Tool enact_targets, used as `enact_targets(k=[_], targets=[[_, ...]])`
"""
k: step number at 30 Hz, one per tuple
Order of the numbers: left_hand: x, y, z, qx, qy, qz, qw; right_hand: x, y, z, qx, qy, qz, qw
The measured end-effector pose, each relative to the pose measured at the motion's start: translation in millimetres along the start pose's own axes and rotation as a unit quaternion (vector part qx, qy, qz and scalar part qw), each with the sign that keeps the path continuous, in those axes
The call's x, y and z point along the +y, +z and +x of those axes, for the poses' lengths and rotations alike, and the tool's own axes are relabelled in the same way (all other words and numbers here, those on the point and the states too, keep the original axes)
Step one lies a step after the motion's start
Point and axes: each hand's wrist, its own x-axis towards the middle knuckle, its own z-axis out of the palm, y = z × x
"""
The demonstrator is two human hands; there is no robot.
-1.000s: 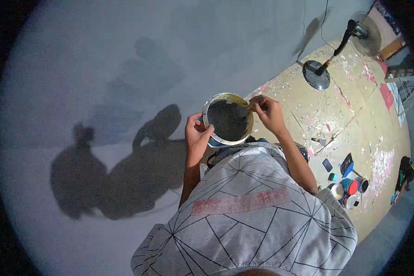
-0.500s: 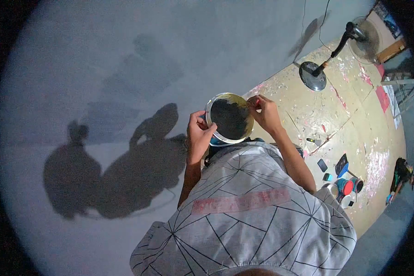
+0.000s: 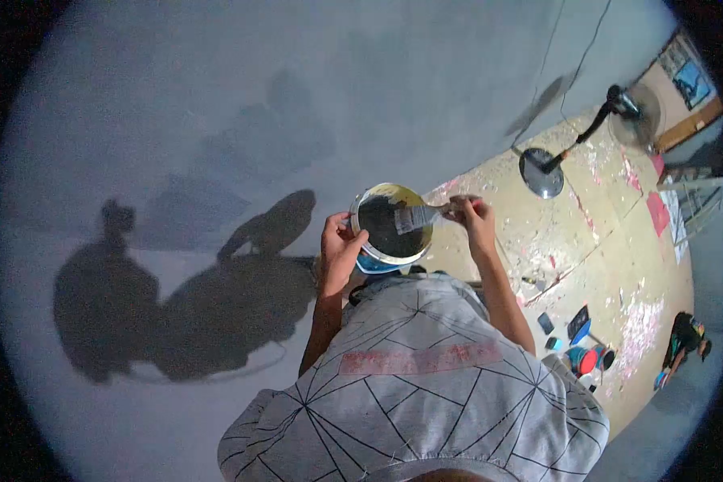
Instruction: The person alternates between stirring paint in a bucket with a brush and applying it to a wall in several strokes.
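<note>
A round bucket (image 3: pixel 363 210) with dark grey paint inside is tilted in front of my chest. My left hand (image 3: pixel 342 247) grips its left rim, the thumb over the edge. In my right hand (image 3: pixel 471 215) is the handle of a flat paintbrush (image 3: pixel 414 218), held at the bucket's right side. The brush's wide head lies over the bucket's opening, above the dark paint.
A grey wall (image 3: pixel 177 104) with shadows on it fills the left side. On the paint-spattered floor (image 3: pixel 538 241) stand a fan (image 3: pixel 543 173), paint containers (image 3: pixel 585 360) and a blue-black tray (image 3: pixel 578 323). Another person (image 3: pixel 684 341) bends at the far right.
The brush head has come into view over the bucket's opening. In the picture, my hands and the bucket sit slightly lower, and the view of the room has shifted a little.
</note>
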Motion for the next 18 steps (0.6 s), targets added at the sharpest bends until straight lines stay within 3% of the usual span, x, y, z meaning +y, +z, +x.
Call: enact_targets(k=[2,4,6,7,9,11,13,15,17,18], targets=[[0,-2,2,0.009,-0.01,-0.028,1.0,-6,-4,0,0.021,0.049,0.094,0.994],[32,9,-16,0.023,-0.021,-0.042,0.999,-38,-21,-8,-0.017,0.078,0.171,0.982],[28,7,-18,0.034,-0.002,-0.03,0.999,-41,-27,10,-0.07,0.116,0.285,0.949],[23,7,-15,0.039,0.012,-0.012,0.999,-57,-24,19,-0.084,0.098,0.277,0.952],[-16,-2,-6,0.066,0.14,0.108,0.982,-106,-7,38,-0.025,0.1,0.369,0.924],[6,6,-13,0.072,0.028,-0.056,0.995,-173,6,61,-0.051,0.045,0.395,0.916],[-1,-1,-9,0.066,-0.003,-0.044,0.997,-242,25,85,-0.062,-0.057,0.391,0.916],[6,-2,-11,0.099,0.047,0.02,0.994,-298,26,117,-0.142,-0.174,0.337,0.914],[-23,-10,-7,0.1,0.034,-0.066,0.992,-342,42,136,-0.14,-0.236,0.302,0.913],[-37,-17,-9,0.125,0.07,0.016,0.99,-369,52,132,-0.156,-0.294,0.276,0.902]])
